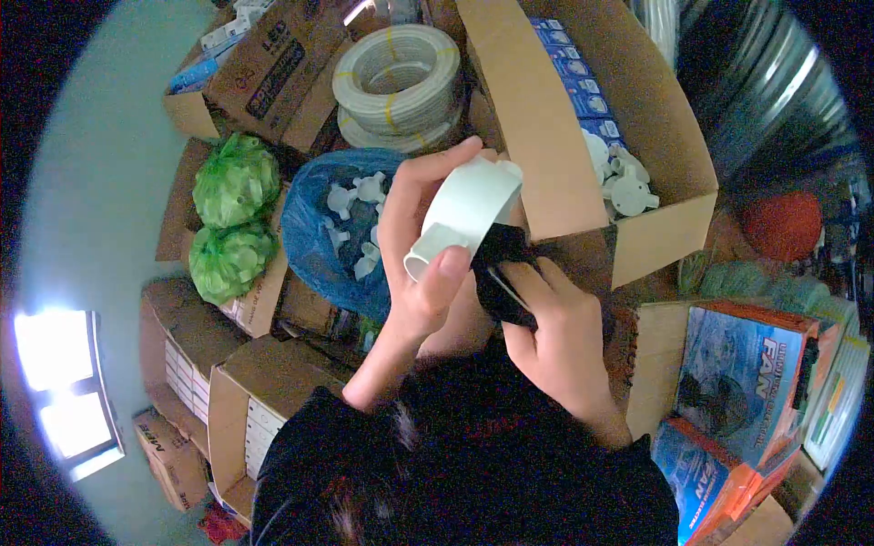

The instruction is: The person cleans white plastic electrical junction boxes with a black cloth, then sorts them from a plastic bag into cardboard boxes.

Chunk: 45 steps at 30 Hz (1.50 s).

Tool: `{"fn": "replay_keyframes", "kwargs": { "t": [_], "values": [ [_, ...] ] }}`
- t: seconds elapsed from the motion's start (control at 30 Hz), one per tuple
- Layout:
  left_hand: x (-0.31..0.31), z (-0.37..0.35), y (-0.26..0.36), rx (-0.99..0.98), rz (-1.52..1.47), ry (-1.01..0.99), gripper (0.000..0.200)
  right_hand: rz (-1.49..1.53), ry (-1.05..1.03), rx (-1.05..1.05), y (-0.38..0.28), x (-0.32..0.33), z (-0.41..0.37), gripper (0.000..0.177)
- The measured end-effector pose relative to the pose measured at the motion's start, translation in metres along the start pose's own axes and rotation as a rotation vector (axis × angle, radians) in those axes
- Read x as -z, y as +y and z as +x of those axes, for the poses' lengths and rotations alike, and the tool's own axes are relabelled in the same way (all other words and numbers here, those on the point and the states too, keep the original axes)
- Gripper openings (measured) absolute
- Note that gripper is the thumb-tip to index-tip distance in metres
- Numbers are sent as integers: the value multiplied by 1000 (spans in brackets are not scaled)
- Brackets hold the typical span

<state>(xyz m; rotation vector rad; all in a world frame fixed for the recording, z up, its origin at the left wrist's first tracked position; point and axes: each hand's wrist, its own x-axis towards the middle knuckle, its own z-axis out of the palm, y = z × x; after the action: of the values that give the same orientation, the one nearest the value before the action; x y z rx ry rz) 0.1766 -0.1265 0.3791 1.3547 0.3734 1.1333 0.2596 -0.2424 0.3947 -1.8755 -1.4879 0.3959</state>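
Observation:
Held up in front of me is a white round plastic junction box (pixel 469 205) with a short pipe spout pointing toward me. My left hand (pixel 410 264) is closed around it, thumb at the spout and fingers along the far rim. Just right of it, my right hand (pixel 560 328) grips a dark black piece (pixel 494 296) that looks like soft cloth, its fingers partly tucked behind it. Beyond my left hand lies an open blue plastic bag (pixel 309 227) with several white junction boxes (pixel 341 200) inside.
An open cardboard box (pixel 683 118) at the upper right holds blue packets (pixel 578 77) and white fittings (pixel 630 189). Coiled grey conduit (pixel 396 77) stands at the back. Green bags (pixel 235 182) sit left, fan boxes (pixel 742 382) right, more cartons (pixel 273 373) lower left.

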Motion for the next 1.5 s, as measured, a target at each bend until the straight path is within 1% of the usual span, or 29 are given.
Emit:
{"fn": "replay_keyframes", "kwargs": {
  "t": [0.07, 0.17, 0.27, 0.3, 0.4, 0.5, 0.6, 0.63, 0.67, 0.7, 0.73, 0.8, 0.87, 0.9, 1.0, 1.03, 1.07, 1.1, 1.13, 1.17, 1.2, 1.23, 1.27, 1.3, 1.37, 1.4, 1.43, 1.47, 1.5],
  "values": [
    [-2, -1, -2, -44, 9, -13, 75, -50, -21, -47, -7, 2, -1, 27],
    [-2, -2, -4, -41, 39, -16, 74, -101, -60, -84, -13, 1, 4, 29],
    [-3, -5, -6, 36, 59, 71, 76, -62, -73, -89, -13, -3, 10, 30],
    [0, -4, -4, 10, 144, 41, 77, -63, -80, -93, -12, -5, 10, 32],
    [5, -3, -9, -2, 160, 4, 78, -61, -158, -101, -13, 3, 6, 35],
    [4, 3, -12, -112, 228, -19, 78, -87, -51, -25, -8, 5, 6, 32],
    [-3, 3, -16, -17, 130, -10, 78, 22, -62, -37, -2, 0, 10, 32],
    [3, 5, -17, 21, 68, -53, 77, 99, -62, -12, 4, 1, 12, 32],
    [4, 9, -16, 73, 39, -26, 76, 184, -71, 10, 11, 4, 10, 32],
    [4, 16, -12, 127, 14, 11, 76, 217, -20, 63, 18, 6, 7, 31],
    [6, 23, -11, 173, -13, 51, 76, 360, -171, 4, 18, 22, 7, 36],
    [16, 35, -10, 247, -321, 59, 74, 476, -42, 95, 26, 21, 2, 34],
    [16, 43, -6, 288, -322, 65, 75, 437, -68, -2, 24, 29, -1, 29],
    [15, 45, -6, 288, -308, 68, 76, 347, -96, -20, 25, 32, 0, 37],
    [9, 43, -2, 283, -213, 21, 80, 196, -26, 86, 21, 29, 10, 38],
    [6, 41, 1, 279, -195, 2, 80, 158, 103, 156, 20, 24, 13, 37],
    [3, 39, 1, 277, -178, -18, 81, 24, 101, 121, 17, 22, 18, 36],
    [1, 37, -1, 210, -135, -43, 79, -111, 102, 86, 13, 21, 24, 36],
    [-1, 35, -1, 153, -21, -61, 77, -246, 103, 50, 10, 19, 31, 35],
    [-1, 33, -1, 96, 93, -78, 76, -278, 89, 7, 11, 12, 35, 36],
    [-2, 32, -2, 37, 207, -95, 74, -307, 73, 26, 12, 8, 35, 36],
    [1, 33, -5, 95, 60, -90, 69, -338, 59, 48, 14, 4, 35, 35],
    [4, 34, -6, 124, 28, -115, 69, -370, 45, 69, 15, 2, 35, 35],
    [7, 34, -5, 153, -5, -142, 69, -316, 41, 104, 16, 3, 34, 34],
    [9, 31, -5, 192, -41, -174, 68, -199, 13, 54, 12, 8, 27, 32],
    [10, 31, -6, 162, 6, -108, 68, -139, -1, 28, 11, 10, 22, 31],
    [13, 31, -8, 131, 55, -42, 68, -4, -41, 88, 17, 16, 16, 31],
    [17, 33, -7, 98, 106, 26, 67, 96, -39, 69, 20, 19, 10, 32],
    [22, 37, -3, 248, -40, 73, 69, 195, -42, 55, 22, 21, 5, 33]
  ]
}}
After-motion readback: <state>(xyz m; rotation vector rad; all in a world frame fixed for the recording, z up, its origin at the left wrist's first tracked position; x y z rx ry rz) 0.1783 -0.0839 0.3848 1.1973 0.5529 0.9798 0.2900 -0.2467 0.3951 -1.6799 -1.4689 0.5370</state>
